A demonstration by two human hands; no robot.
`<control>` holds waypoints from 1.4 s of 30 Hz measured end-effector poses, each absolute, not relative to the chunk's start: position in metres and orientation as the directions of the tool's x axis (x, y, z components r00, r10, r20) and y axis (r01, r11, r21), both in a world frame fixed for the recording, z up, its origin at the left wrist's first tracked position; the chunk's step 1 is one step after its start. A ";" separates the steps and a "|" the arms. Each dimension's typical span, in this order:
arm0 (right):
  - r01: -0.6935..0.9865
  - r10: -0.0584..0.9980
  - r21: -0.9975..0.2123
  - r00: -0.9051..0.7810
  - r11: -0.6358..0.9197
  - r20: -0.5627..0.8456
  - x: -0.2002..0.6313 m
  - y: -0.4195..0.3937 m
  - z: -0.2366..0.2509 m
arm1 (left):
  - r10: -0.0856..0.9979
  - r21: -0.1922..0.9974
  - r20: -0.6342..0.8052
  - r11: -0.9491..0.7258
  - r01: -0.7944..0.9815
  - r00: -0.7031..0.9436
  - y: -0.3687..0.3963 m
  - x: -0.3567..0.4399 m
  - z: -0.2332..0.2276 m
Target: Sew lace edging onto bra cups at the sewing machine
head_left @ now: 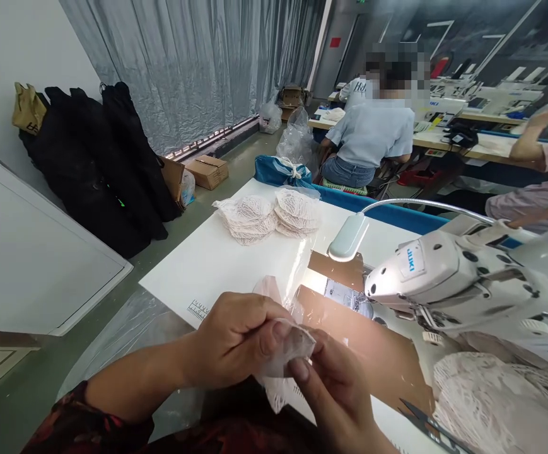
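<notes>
A small piece of sheer, pale lace fabric (289,353) is held up between my two hands, over the table's front edge. My left hand (243,337) is closed on it, thumb on top. Pinching the fabric's right edge between thumb and fingers is my right hand (335,384). Part of the piece hangs below the hands, and some sheer material shows above them. To the right stands a white sewing machine (425,271), its needle area lit. Two stacks of lace pieces (250,217) lie at the table's far side.
Brown cardboard (363,347) covers part of the white table (183,271). Thread snips (429,425) lie by a lace pile (486,397) at lower right. A lamp (349,236) reaches over the table. Beyond sit co-workers (366,132); another person's arm (533,135) shows at right.
</notes>
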State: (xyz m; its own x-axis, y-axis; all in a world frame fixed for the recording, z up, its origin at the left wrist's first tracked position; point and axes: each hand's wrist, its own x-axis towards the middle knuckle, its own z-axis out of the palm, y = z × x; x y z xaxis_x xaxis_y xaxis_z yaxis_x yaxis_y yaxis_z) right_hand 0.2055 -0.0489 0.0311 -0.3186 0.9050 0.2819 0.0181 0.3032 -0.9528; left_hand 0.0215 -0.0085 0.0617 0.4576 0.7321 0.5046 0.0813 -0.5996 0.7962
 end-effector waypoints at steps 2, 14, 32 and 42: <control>0.041 0.904 -0.947 -0.316 0.318 0.289 0.206 -0.052 0.031 | 0.736 0.810 0.496 -0.584 0.060 0.460 -0.009 0.022 0.061; -0.069 0.989 -0.997 -0.140 0.041 0.050 0.204 -0.027 0.011 | 0.842 0.871 0.303 -0.434 0.229 0.446 0.007 0.027 0.025; -0.066 0.978 -0.979 0.068 -0.195 -0.199 0.254 -0.051 0.011 | 0.823 0.439 0.109 -0.543 0.716 0.558 0.060 -0.016 -0.012; 0.337 0.995 -0.936 0.055 -0.101 -0.088 0.259 -0.049 0.000 | 0.720 0.913 0.114 -0.347 0.213 0.685 0.035 0.092 0.019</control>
